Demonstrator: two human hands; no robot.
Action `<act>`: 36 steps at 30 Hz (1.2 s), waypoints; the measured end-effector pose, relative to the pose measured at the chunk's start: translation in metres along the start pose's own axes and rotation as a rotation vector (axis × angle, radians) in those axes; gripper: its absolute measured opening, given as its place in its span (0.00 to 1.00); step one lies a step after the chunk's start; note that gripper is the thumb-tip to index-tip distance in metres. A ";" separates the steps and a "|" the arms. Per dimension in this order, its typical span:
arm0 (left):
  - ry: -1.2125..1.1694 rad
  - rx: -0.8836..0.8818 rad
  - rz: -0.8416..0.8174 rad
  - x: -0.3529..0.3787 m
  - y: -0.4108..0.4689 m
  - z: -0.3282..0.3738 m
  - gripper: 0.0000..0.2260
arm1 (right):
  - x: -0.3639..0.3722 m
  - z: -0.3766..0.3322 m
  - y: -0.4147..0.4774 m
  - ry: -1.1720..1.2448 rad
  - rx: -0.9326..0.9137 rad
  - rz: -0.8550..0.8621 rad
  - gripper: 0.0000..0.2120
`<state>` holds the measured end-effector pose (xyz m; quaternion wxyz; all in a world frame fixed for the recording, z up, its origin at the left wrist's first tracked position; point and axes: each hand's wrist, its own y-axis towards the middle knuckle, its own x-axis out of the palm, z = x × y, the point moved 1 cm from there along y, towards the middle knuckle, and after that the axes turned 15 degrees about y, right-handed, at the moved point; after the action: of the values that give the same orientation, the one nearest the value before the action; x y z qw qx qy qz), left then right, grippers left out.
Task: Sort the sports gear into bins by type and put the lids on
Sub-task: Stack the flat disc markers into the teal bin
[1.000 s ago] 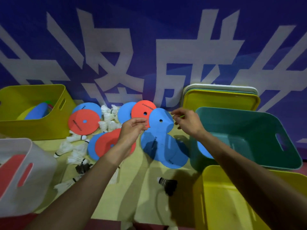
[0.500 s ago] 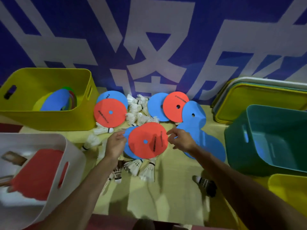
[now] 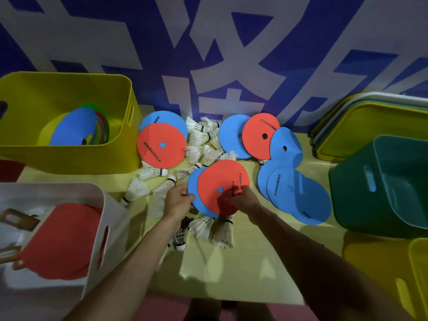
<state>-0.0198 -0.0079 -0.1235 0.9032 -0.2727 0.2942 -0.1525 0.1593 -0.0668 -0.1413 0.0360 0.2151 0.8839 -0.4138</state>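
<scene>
A red disc (image 3: 221, 184) stacked on a blue disc (image 3: 193, 185) lies mid-table among shuttlecocks (image 3: 203, 144). The left hand (image 3: 178, 201) is pinched on the stack's left edge; the right hand (image 3: 243, 195) is pressed on top. Both discs should be lifted together, kept flat, toward the far-left yellow bin (image 3: 115, 126).

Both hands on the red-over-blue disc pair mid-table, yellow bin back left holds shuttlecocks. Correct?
Not quite. The head view shows the yellow bin holding flat discs, not shuttlecocks. Both the left hand and right hand are on the red disc over the blue disc.
</scene>
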 end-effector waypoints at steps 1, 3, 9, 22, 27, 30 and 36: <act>-0.012 0.012 -0.016 0.001 -0.001 0.000 0.14 | 0.003 0.000 0.002 0.031 0.009 0.039 0.28; -0.043 0.038 -0.043 0.001 -0.003 0.003 0.12 | 0.002 -0.003 0.002 0.111 0.028 0.113 0.29; -0.073 0.093 -0.026 -0.004 -0.006 0.012 0.11 | -0.019 -0.009 -0.004 0.282 -0.014 0.113 0.08; -0.102 0.179 0.183 0.002 -0.050 0.056 0.14 | -0.096 -0.059 -0.033 0.364 -0.295 0.057 0.15; -0.142 0.255 0.263 0.025 -0.079 0.096 0.12 | -0.153 -0.075 -0.050 0.371 -0.468 0.080 0.16; -0.173 0.279 0.354 0.046 -0.094 0.121 0.14 | -0.199 -0.079 -0.063 0.382 -0.553 0.091 0.16; -0.354 0.333 0.284 0.115 -0.120 0.174 0.15 | -0.316 -0.062 -0.083 0.550 -0.566 0.192 0.16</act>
<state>0.1631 -0.0847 0.0134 0.9852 -0.0989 0.1381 -0.0209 0.4182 -0.1780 0.0347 -0.1056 0.3809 0.9154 -0.0758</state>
